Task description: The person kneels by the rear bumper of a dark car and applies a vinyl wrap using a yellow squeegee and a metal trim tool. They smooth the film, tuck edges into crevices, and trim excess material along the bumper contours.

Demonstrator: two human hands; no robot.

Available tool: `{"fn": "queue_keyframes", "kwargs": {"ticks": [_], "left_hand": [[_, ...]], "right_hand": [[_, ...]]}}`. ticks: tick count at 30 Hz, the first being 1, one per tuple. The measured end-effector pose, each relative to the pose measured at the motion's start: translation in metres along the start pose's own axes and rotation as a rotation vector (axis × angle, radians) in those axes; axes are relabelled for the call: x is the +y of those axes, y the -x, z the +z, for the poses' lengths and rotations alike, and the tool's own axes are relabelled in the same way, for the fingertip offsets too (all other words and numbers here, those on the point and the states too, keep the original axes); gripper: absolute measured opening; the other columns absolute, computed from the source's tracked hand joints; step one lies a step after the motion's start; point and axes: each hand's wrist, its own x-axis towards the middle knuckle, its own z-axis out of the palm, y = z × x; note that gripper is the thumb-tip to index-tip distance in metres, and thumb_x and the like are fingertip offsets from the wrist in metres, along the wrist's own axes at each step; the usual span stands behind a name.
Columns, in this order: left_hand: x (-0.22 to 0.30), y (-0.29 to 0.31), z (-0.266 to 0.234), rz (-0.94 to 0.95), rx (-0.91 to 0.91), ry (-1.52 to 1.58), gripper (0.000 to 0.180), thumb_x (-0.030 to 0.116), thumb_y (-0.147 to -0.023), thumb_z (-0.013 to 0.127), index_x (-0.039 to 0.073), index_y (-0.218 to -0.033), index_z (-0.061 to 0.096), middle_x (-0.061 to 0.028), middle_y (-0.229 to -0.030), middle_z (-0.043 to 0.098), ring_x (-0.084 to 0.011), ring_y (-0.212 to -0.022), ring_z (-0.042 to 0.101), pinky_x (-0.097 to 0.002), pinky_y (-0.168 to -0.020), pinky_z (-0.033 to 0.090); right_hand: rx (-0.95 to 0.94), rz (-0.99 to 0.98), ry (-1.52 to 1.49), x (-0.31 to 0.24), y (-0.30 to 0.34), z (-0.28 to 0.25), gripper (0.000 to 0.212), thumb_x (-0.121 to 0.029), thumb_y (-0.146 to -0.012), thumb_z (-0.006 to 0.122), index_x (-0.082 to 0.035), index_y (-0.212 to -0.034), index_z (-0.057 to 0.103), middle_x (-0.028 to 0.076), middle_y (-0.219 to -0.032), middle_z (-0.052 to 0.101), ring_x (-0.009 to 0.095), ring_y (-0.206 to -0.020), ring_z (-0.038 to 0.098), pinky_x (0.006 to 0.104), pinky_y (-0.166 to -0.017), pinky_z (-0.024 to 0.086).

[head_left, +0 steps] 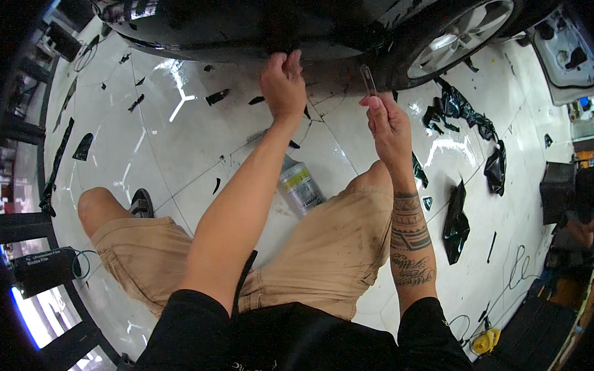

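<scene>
The glossy black bumper (205, 22) of a car spans the top of the view. My left hand (284, 89) is raised to its lower edge, fingers drawn together against the underside. Whatever those fingertips may pinch is too small and dark to make out. Just in front of the front wheel (459, 41), my right hand (387, 125) grips a slim, metal-coloured cutter knife (367, 79) between thumb and fingers, its narrow end pointing up toward the car. A clear spray bottle (300, 187) with a yellow-green label lies on the floor between my legs.
Black film scraps (463, 106) are strewn over the glossy white tiled floor (159, 146), with a larger crumpled piece (456, 222) at the right. A detached car door (564, 54) stands far right. A black box (41, 269) is at the left, and a yellow item (486, 341) lies near cables.
</scene>
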Motion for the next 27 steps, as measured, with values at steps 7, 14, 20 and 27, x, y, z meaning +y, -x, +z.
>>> {"fn": "queue_keyframes", "kwargs": {"ticks": [7,14,20,27], "left_hand": [[-0.192,0.108,-0.030,-0.047,-0.768,-0.448,0.032,0.028,-0.093,0.058,0.005,-0.115,0.062,-0.0180,-0.103,0.065,-0.0386,-0.095,0.062,-0.0461,-0.082,0.050],[-0.161,0.065,-0.074,-0.462,-1.084,-0.505,0.048,0.042,-0.092,0.060,-0.003,-0.108,0.065,-0.0240,-0.115,0.062,-0.0324,-0.114,0.060,-0.0443,-0.093,0.051],[-0.093,0.023,-0.116,0.175,-0.968,-0.653,0.049,0.040,-0.096,0.054,0.004,-0.128,0.060,-0.0211,-0.132,0.057,-0.0362,-0.117,0.058,-0.0430,-0.097,0.048],[0.047,0.020,-0.363,-0.204,-0.212,-0.131,0.019,0.022,-0.095,0.060,0.005,-0.087,0.055,-0.0030,-0.076,0.056,-0.0108,-0.067,0.054,-0.0249,-0.059,0.044]], "right_hand": [[-0.053,-0.091,0.129,-0.028,0.002,-0.011,0.017,-0.014,-0.093,0.053,-0.001,-0.095,0.064,0.013,-0.063,0.053,0.023,-0.056,0.050,0.0353,-0.055,0.040],[-0.481,-0.400,0.386,-0.160,0.071,-0.044,0.013,-0.005,-0.082,0.062,-0.006,-0.094,0.070,0.009,-0.080,0.069,0.016,-0.058,0.061,0.0264,-0.050,0.044],[-0.335,-0.913,-0.045,-0.235,0.109,-0.082,0.014,0.002,-0.077,0.069,0.002,-0.091,0.068,0.015,-0.076,0.070,0.014,-0.056,0.055,0.0258,-0.043,0.038],[0.042,-0.445,-1.121,-0.145,0.086,-0.118,0.007,-0.010,-0.090,0.058,-0.007,-0.085,0.063,0.008,-0.083,0.064,0.015,-0.071,0.060,0.0264,-0.060,0.046]]}}
